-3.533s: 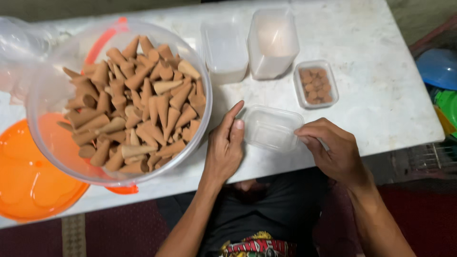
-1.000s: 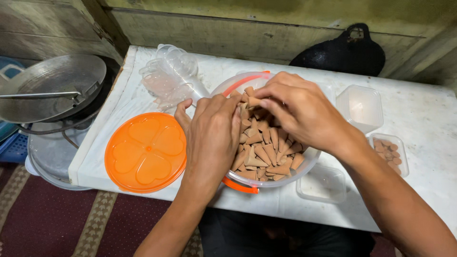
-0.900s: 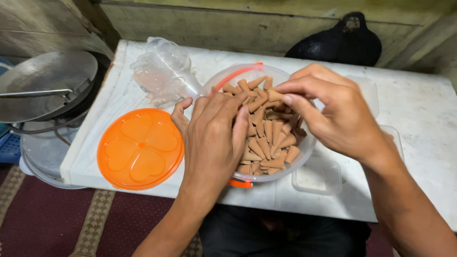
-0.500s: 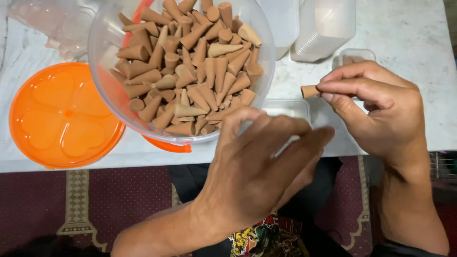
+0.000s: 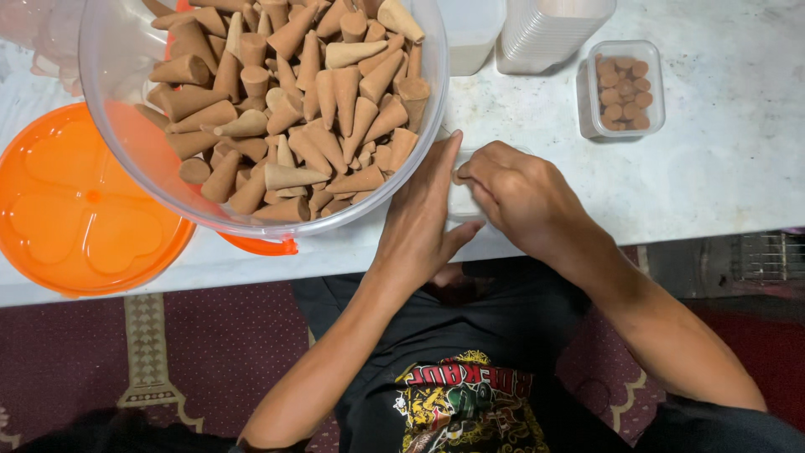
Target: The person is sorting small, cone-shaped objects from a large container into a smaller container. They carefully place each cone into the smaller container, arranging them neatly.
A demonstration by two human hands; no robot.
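The left hand is lying flat with fingers straight and together, bracing the side of a small clear box at the table's near edge. The right hand is curling over that box, fingertips bunched together on a brown cone. Just left of the left fingers is sitting a big clear tub of brown cones, beside an orange lid. Beyond the right knuckles, a filled clear box is standing, with stacked empty containers farther off.

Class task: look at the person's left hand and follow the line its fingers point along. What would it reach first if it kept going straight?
Probably the white tub: the left hand points up the table past the cone-filled bowl rim, though depth is unclear.
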